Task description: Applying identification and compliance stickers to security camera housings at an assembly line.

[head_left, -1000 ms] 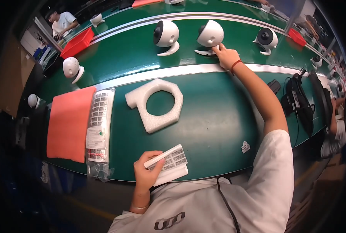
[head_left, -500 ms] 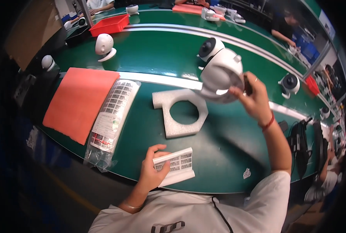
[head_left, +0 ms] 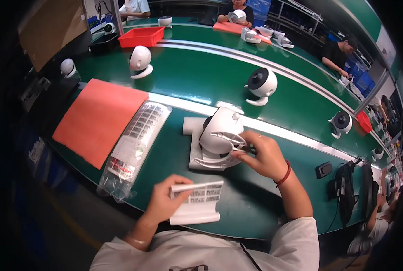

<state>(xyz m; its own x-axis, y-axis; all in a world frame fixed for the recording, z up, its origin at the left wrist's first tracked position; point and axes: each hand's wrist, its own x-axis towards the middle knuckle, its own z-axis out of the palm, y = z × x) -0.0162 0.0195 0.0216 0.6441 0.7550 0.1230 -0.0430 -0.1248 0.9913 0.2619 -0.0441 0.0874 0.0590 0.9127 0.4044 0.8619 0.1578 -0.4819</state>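
Observation:
My right hand (head_left: 264, 158) grips a white round-bodied security camera (head_left: 228, 119) by its curved stand. The camera lies tipped over on a white foam block (head_left: 195, 156), its dark lens side facing left and mostly hidden. Its body covers the round hole of the block. Nearer to me, my left hand (head_left: 163, 198) pinches a curled sheet of labels (head_left: 194, 214) between thumb and fingers. Rows of dark printed labels show on its upper part, and the lower part is bare white backing.
An orange foam sheet (head_left: 97, 122) and a plastic-wrapped label pack (head_left: 136, 140) lie left. Beyond a metal rail stand several white cameras (head_left: 269, 86) on the green surface. A red tray (head_left: 142, 37) is far left; a small black device (head_left: 324, 170) and cables lie right. Other people work across.
My right hand has brought the camera down and left from above the rail onto the foam block. The left hand still holds the label sheet, slightly shifted. The view has tilted.

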